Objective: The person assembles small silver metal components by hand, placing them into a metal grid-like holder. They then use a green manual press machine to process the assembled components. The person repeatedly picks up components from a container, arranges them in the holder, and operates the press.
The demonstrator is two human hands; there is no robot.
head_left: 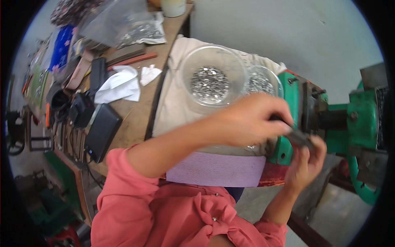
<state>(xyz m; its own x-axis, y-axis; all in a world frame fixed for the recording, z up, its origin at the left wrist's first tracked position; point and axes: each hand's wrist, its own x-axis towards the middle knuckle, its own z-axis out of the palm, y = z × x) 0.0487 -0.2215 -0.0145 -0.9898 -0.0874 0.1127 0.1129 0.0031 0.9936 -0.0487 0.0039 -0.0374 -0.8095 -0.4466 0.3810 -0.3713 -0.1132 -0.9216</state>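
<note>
Both my hands are on a dark, bar-shaped piece (299, 138) in front of the green machine (291, 101). My left hand (259, 119) reaches across from the left, thumb and fingers closed on the piece's upper left end. From below, my right hand (306, 164) grips its lower right end between thumb and fingers. The piece is blurred, so its exact kind does not show. Just beyond my left hand is a clear round tub (193, 101) with many small shiny metal parts (209, 83). A smaller clear tub (278, 82) of similar parts is partly hidden behind that hand.
The tubs stand on a cream cloth (166, 115); a purple ribbed mat (216, 169) lies at the near edge. Leftward, a wooden bench (133, 109) bears a black power bank (103, 131), white tissue (119, 84) and a plastic bag of metal parts (142, 33). A green curved handle (360, 181) is at right.
</note>
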